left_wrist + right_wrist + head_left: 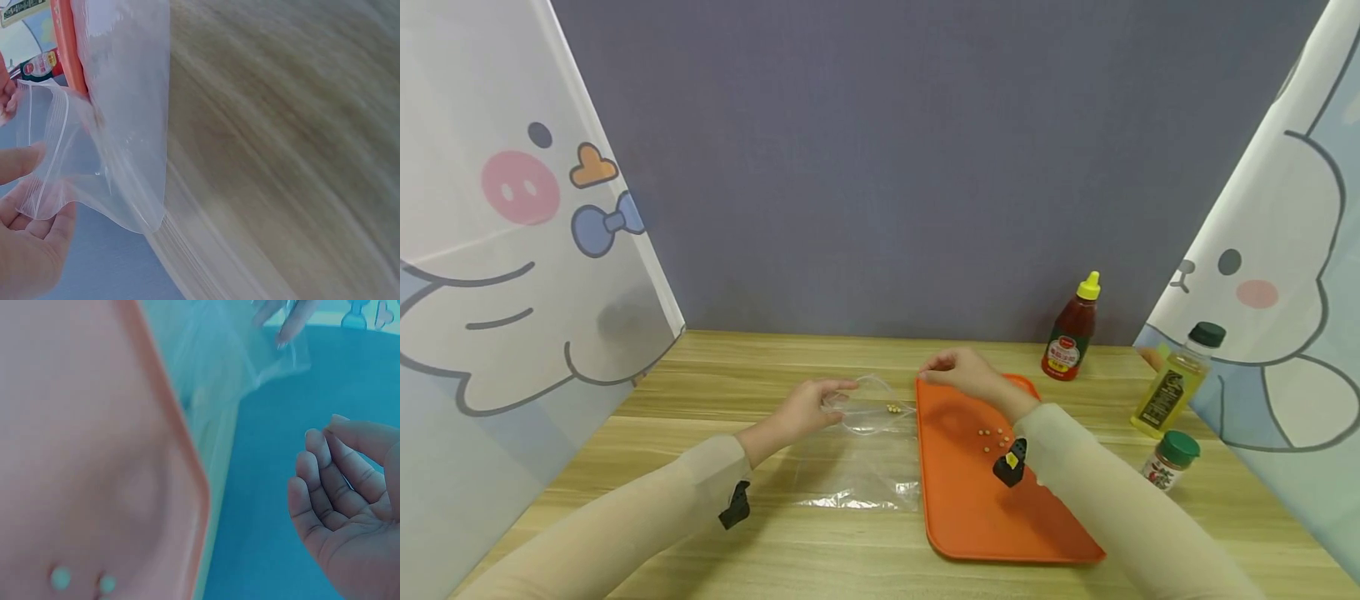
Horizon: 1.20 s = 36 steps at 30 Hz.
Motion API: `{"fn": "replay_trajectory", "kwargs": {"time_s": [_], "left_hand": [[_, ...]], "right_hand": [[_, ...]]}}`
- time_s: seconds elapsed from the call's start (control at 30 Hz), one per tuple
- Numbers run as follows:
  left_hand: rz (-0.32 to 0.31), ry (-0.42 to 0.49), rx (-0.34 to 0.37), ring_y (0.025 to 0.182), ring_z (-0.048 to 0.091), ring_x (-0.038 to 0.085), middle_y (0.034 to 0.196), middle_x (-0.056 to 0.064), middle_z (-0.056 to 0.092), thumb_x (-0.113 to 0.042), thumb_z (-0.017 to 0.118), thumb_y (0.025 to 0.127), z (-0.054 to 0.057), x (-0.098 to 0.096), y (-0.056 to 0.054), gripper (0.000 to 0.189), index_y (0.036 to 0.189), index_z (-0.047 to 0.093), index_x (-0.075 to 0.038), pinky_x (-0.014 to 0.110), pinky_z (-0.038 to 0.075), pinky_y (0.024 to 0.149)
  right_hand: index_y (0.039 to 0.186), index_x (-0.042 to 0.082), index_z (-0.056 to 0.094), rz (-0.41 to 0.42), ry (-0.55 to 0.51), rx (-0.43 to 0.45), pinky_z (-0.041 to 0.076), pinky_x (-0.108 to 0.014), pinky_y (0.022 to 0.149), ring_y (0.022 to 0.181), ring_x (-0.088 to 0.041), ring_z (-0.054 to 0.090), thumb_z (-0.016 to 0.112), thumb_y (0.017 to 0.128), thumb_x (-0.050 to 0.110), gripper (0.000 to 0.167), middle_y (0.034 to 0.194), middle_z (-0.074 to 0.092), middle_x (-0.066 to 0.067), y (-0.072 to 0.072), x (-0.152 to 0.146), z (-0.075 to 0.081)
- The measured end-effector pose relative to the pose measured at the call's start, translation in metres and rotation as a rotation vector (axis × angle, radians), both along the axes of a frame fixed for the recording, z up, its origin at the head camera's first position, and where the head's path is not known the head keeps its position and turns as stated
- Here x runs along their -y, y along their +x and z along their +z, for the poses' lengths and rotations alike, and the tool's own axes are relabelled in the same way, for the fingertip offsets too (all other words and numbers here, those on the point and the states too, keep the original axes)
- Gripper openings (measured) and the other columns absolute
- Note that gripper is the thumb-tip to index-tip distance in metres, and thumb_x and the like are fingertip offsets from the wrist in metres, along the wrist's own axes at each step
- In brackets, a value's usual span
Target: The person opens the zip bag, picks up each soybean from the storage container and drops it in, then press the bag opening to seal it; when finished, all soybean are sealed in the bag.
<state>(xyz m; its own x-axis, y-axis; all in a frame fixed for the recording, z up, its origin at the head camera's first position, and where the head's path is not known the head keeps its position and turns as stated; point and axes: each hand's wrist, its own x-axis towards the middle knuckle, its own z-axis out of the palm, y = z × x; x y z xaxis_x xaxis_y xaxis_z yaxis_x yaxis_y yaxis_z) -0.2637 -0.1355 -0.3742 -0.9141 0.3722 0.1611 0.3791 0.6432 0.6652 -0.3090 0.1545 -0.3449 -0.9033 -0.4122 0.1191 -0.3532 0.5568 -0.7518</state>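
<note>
My left hand holds one side of the mouth of a clear zip bag, thumb on one face and fingers on the other. The bag lies flat toward me, its mouth spread. Several small round yellowish beans show at the bag's mouth. My right hand is above the far left corner of an orange tray, apart from the bag. Its thumb and index fingertips meet; whether anything small sits between them is hidden. Several more beans lie on the tray.
A red sauce bottle with a yellow cap stands behind the tray. To the right are an oil bottle and a green-capped shaker. A grey panel rises behind the wooden table, with printed cloth at both sides.
</note>
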Motion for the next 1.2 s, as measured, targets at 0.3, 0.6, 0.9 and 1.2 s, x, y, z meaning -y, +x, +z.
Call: {"fn": "replay_trajectory", "kwargs": {"time_s": [0.3, 0.6, 0.9, 1.2], "left_hand": [[-0.028, 0.039, 0.000, 0.110, 0.064, 0.035, 0.128, 0.020, 0.062, 0.004, 0.071, 0.082, 0.000, 0.001, -0.003, 0.052, 0.132, 0.058, -0.004, 0.026, 0.059, 0.071], [-0.060, 0.060, 0.002, 0.110, 0.064, 0.034, 0.130, 0.020, 0.061, 0.004, 0.070, 0.082, -0.001, 0.003, -0.006, 0.052, 0.132, 0.057, -0.002, 0.034, 0.060, 0.083], [-0.050, 0.073, 0.030, 0.110, 0.064, 0.035, 0.131, 0.021, 0.060, 0.005, 0.069, 0.083, 0.000, 0.003, -0.006, 0.051, 0.132, 0.057, -0.002, 0.032, 0.060, 0.080], [-0.048, 0.081, 0.038, 0.111, 0.063, 0.036, 0.132, 0.022, 0.059, 0.006, 0.068, 0.083, -0.001, 0.004, -0.004, 0.051, 0.132, 0.057, -0.001, 0.032, 0.061, 0.079]], "right_hand": [[0.098, 0.005, 0.074, 0.066, -0.014, -0.002, 0.054, -0.029, 0.079, 0.086, -0.011, 0.064, 0.072, 0.088, 0.019, 0.017, 0.093, 0.074, -0.005, 0.005, 0.035, 0.009], [0.097, 0.002, 0.074, 0.110, 0.050, -0.037, 0.055, -0.024, 0.074, 0.080, -0.009, 0.066, 0.073, 0.086, 0.011, 0.015, 0.091, 0.075, -0.006, 0.005, 0.063, 0.008], [0.097, 0.006, 0.076, 0.071, 0.106, -0.056, 0.057, -0.030, 0.081, 0.086, -0.014, 0.067, 0.073, 0.087, 0.013, 0.013, 0.094, 0.074, -0.004, 0.002, 0.071, 0.003], [0.098, 0.009, 0.077, 0.047, 0.104, -0.070, 0.056, -0.029, 0.079, 0.086, -0.012, 0.067, 0.072, 0.087, 0.016, 0.014, 0.096, 0.075, -0.003, -0.001, 0.053, 0.001]]}}
